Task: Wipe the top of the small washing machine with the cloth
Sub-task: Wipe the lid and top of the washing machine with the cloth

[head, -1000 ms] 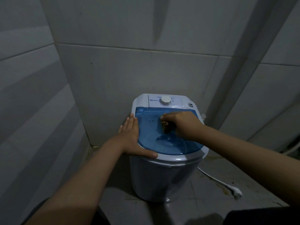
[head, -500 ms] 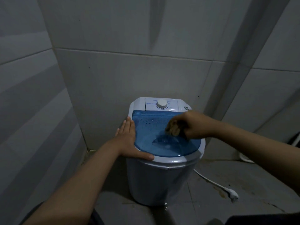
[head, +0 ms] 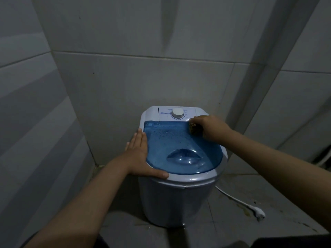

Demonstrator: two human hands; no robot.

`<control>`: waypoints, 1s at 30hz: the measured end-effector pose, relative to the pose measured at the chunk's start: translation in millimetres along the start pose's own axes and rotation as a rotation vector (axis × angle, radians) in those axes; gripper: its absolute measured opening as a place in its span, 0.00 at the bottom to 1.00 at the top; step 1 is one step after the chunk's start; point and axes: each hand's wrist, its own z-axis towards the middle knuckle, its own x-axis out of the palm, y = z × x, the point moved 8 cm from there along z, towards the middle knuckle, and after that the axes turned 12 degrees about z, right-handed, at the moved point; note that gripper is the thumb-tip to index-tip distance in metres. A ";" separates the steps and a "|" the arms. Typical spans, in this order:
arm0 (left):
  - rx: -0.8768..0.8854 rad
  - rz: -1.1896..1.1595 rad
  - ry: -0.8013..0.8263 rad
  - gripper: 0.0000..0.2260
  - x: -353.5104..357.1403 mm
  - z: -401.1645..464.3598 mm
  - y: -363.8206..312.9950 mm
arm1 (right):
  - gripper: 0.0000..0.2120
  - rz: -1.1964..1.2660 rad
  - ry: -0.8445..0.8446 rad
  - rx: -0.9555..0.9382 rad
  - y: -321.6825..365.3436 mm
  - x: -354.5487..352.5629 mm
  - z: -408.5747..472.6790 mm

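Right hand [head: 212, 128] fingers grip cloth [head: 194, 128] on lid [head: 179, 149] (logo unreadable); left hand [head: 141, 156] flat, open

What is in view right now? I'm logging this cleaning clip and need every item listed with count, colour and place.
washing machine: one, white body, on the floor in the tiled corner.
lid: one, translucent blue, shut on top of the machine, droplets on it.
dial: one, white, on the rear control panel.
cloth: one, brownish, at the lid's rear right corner.
power cord and plug: one, white, lying loose on the floor at right.
wall tiles: many, grey, behind and beside.
left hand: flat on the machine's left rim.
right hand: gripping the cloth.
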 end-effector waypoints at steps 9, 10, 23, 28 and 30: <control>-0.007 0.012 -0.009 0.70 -1.3 -3.5 -0.6 | 0.22 -0.111 0.035 -0.031 17.0 7.2 -56.1; -0.003 0.016 -0.004 0.72 -1.6 -3.9 -1.4 | 0.22 -0.130 0.045 -0.023 21.0 9.3 -63.0; -0.010 0.029 -0.004 0.74 -2.8 -5.0 -2.7 | 0.12 0.099 0.057 0.114 101.9 20.7 -104.1; -0.017 0.029 -0.010 0.67 -2.4 -5.4 -0.8 | 0.04 0.391 0.048 0.038 97.1 7.2 -71.9; -0.015 0.019 -0.001 0.69 -2.3 -6.4 -1.3 | 0.08 0.372 0.046 -0.034 94.4 0.0 -57.1</control>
